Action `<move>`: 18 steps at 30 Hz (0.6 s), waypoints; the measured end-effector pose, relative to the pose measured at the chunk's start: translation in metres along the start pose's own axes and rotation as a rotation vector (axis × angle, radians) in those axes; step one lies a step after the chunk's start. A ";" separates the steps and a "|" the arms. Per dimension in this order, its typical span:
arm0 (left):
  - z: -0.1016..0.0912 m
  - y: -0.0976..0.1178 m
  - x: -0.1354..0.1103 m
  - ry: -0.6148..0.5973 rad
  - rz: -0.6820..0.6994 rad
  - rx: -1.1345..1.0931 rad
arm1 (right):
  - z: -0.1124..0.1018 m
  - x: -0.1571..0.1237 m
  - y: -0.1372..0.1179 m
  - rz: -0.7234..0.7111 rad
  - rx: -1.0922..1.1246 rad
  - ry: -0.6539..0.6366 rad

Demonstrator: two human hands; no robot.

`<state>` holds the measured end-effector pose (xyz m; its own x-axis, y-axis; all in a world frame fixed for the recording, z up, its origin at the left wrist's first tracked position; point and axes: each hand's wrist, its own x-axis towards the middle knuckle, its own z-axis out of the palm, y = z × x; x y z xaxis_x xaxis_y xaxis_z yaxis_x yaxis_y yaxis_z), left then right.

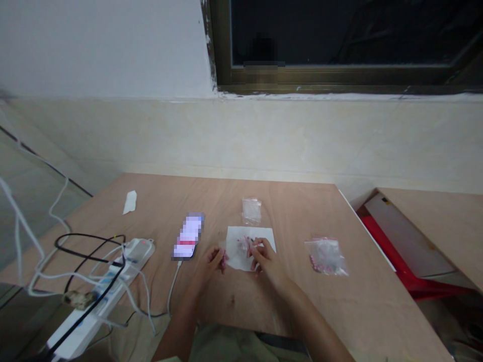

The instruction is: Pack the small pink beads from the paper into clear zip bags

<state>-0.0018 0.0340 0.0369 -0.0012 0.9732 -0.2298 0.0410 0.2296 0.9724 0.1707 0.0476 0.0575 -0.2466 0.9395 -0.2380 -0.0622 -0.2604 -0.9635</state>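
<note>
A white sheet of paper (234, 235) lies on the wooden table with small dark pink pieces (245, 240) scattered on it. My right hand (267, 259) is over the sheet's right side, thumb and fingers pinched together at the pink pieces. What it grips is too small to make out. Just off the sheet's left edge, my left hand (212, 260) is closed in a pinch, and something small and pinkish (224, 259) shows at its fingertips. A clear plastic bag (251, 210) lies behind the sheet. To the right is another clear bag (327, 256) with pink pieces inside.
A phone (188, 236) on a charging cable lies left of the paper. Farther left, a white power strip (141, 247) sits among tangled white and black cables. A white scrap (130, 202) lies at the back left. A red object (407, 276) shows beyond the table's right edge.
</note>
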 end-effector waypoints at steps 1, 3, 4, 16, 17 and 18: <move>-0.002 -0.004 0.004 0.023 -0.003 -0.002 | 0.000 -0.001 0.003 -0.011 -0.008 -0.022; -0.006 -0.010 0.011 0.052 -0.011 0.014 | 0.002 0.000 0.011 0.000 -0.037 -0.079; -0.007 -0.012 0.013 0.061 -0.015 0.026 | 0.003 0.000 0.015 0.008 -0.060 -0.092; -0.016 -0.013 0.010 0.097 -0.064 0.107 | -0.003 0.014 0.045 0.034 -0.120 -0.030; -0.016 -0.013 0.009 0.094 -0.064 0.105 | -0.004 0.015 0.047 0.040 -0.108 -0.036; -0.015 -0.012 0.008 0.089 -0.066 0.097 | -0.005 0.015 0.049 0.047 -0.097 -0.041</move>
<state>-0.0177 0.0395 0.0238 -0.0952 0.9540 -0.2842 0.1340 0.2952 0.9460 0.1682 0.0504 0.0062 -0.2868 0.9161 -0.2801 0.0441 -0.2795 -0.9591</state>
